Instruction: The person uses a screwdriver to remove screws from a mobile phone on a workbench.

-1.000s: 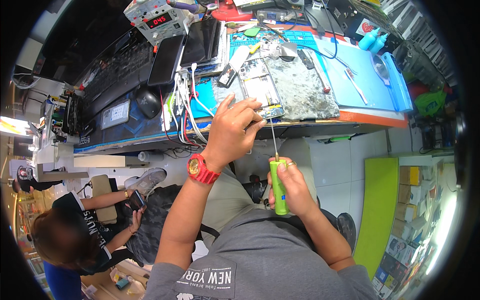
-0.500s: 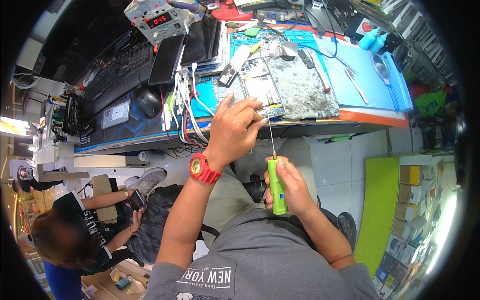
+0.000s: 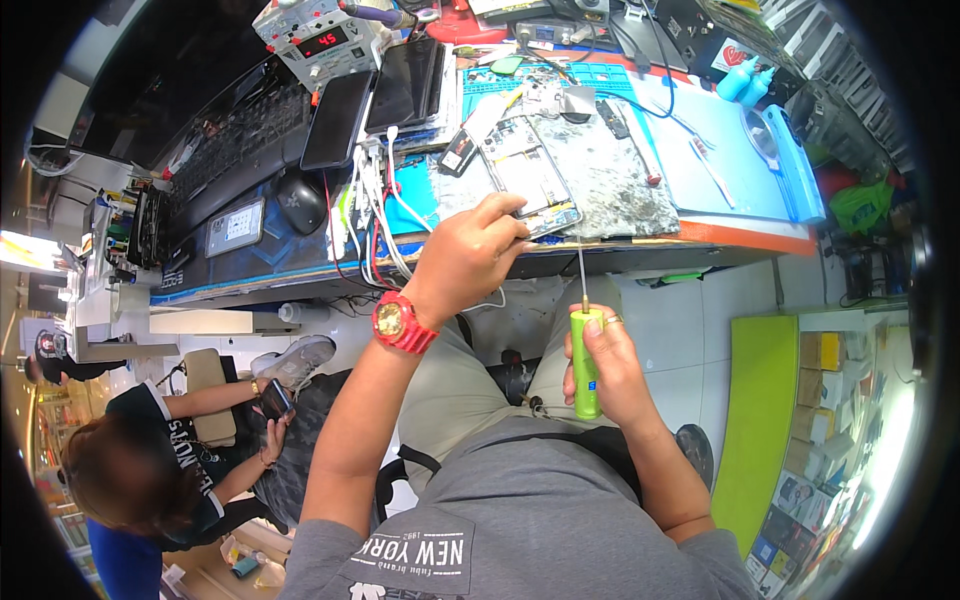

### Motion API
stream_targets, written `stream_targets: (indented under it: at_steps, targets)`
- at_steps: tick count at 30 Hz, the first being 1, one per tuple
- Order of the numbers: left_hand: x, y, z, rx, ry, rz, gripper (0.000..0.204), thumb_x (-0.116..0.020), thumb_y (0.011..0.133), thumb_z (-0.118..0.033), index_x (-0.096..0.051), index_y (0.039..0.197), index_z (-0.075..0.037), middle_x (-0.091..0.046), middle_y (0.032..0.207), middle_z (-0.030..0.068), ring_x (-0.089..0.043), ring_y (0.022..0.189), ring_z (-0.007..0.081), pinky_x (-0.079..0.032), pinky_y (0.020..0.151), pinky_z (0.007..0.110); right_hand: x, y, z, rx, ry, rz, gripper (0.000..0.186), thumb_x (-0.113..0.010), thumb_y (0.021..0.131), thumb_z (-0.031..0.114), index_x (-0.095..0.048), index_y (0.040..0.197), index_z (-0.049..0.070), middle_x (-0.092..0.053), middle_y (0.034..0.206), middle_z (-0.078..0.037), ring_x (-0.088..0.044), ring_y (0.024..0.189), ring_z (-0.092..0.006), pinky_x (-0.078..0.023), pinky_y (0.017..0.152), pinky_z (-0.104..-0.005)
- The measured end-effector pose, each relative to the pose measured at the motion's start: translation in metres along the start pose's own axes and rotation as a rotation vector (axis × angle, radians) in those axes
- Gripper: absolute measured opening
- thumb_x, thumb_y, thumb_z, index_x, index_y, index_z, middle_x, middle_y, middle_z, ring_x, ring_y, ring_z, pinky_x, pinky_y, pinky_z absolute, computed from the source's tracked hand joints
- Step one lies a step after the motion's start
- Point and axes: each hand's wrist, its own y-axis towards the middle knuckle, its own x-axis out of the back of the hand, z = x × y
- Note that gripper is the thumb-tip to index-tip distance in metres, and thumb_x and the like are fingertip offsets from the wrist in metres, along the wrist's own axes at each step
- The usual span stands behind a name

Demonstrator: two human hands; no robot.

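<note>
An opened phone [image 3: 530, 175] with exposed circuit parts lies on a mottled grey mat [image 3: 620, 200]. At its lower left edge, my left hand [image 3: 462, 258] is closed, thumb and fingertips on the phone, below a red wristwatch. My right hand [image 3: 610, 365] grips the green handle of a thin-shafted screwdriver [image 3: 586, 370], whose tip points up near the phone's lower right corner, seemingly just off it. Beside the phone's upper left lies a small black-and-white piece [image 3: 462, 150] that I cannot identify.
Dark phones [image 3: 335, 120], white cables [image 3: 380, 215], a mouse [image 3: 298, 200] and keyboard [image 3: 225, 150] crowd the left, below a power supply [image 3: 315, 50]. Light-blue bottles [image 3: 735, 80] and a blue board [image 3: 700, 180] are at the right. A seated person [image 3: 150, 450] holds a phone at lower left.
My right hand and the screwdriver have moved right, its tip shifting from the phone's bottom edge to beside the corner. The phone has turned slightly and my left hand has shifted a little.
</note>
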Motion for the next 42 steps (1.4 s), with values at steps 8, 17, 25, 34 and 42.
stream_targets:
  at_steps: [8, 17, 25, 34, 42]
  targets:
    - [-0.012, 0.000, 0.005, -0.072, 0.024, -0.125, 0.018, -0.085, 0.083, -0.011, -0.072, 0.094, -0.007, -0.075, 0.113, 0.0086, -0.068, 0.125, 0.0313, -0.043, 0.115, 0.055, -0.010, 0.006, -0.001, -0.125, 0.071, 0.099, 0.044, -0.046, 0.113, 0.044, -0.047, 0.134, 0.006, -0.058, 0.095, -0.009, -0.062, 0.055, -0.0151, -0.054, 0.049, -0.0320]
    - [-0.006, 0.001, 0.005, -0.109, 0.095, -0.053, 0.011, -0.081, 0.086, -0.010, -0.072, 0.093, -0.009, -0.074, 0.116, 0.0080, -0.067, 0.127, 0.0316, -0.040, 0.116, 0.060, -0.014, 0.007, -0.002, -0.153, 0.110, 0.123, 0.047, -0.045, 0.113, 0.046, -0.047, 0.135, 0.004, -0.058, 0.095, -0.009, -0.062, 0.056, -0.0151, -0.055, 0.049, -0.0323]
    - [-0.008, 0.002, 0.004, -0.123, 0.118, -0.063, 0.012, -0.081, 0.086, -0.011, -0.072, 0.093, -0.009, -0.073, 0.116, 0.0080, -0.067, 0.126, 0.0325, -0.041, 0.114, 0.060, -0.013, 0.007, -0.004, -0.154, 0.116, 0.112, 0.048, -0.045, 0.113, 0.047, -0.047, 0.135, 0.005, -0.058, 0.095, -0.009, -0.062, 0.056, -0.0155, -0.054, 0.049, -0.0322]
    - [-0.008, 0.003, 0.001, -0.092, 0.121, -0.073, 0.011, -0.081, 0.086, -0.013, -0.072, 0.089, -0.008, -0.074, 0.115, 0.0087, -0.067, 0.126, 0.0333, -0.041, 0.113, 0.061, -0.011, 0.007, -0.004, -0.149, 0.120, 0.116, 0.049, -0.045, 0.112, 0.048, -0.047, 0.135, 0.005, -0.058, 0.095, -0.009, -0.062, 0.056, -0.0156, -0.054, 0.049, -0.0321]
    - [-0.007, 0.004, 0.000, -0.091, 0.111, -0.064, 0.010, -0.081, 0.086, -0.011, -0.072, 0.089, -0.007, -0.074, 0.115, 0.0093, -0.067, 0.126, 0.0338, -0.042, 0.113, 0.059, -0.011, 0.007, -0.005, -0.149, 0.129, 0.110, 0.049, -0.045, 0.112, 0.048, -0.047, 0.136, 0.005, -0.058, 0.096, -0.009, -0.062, 0.055, -0.0158, -0.054, 0.049, -0.0323]
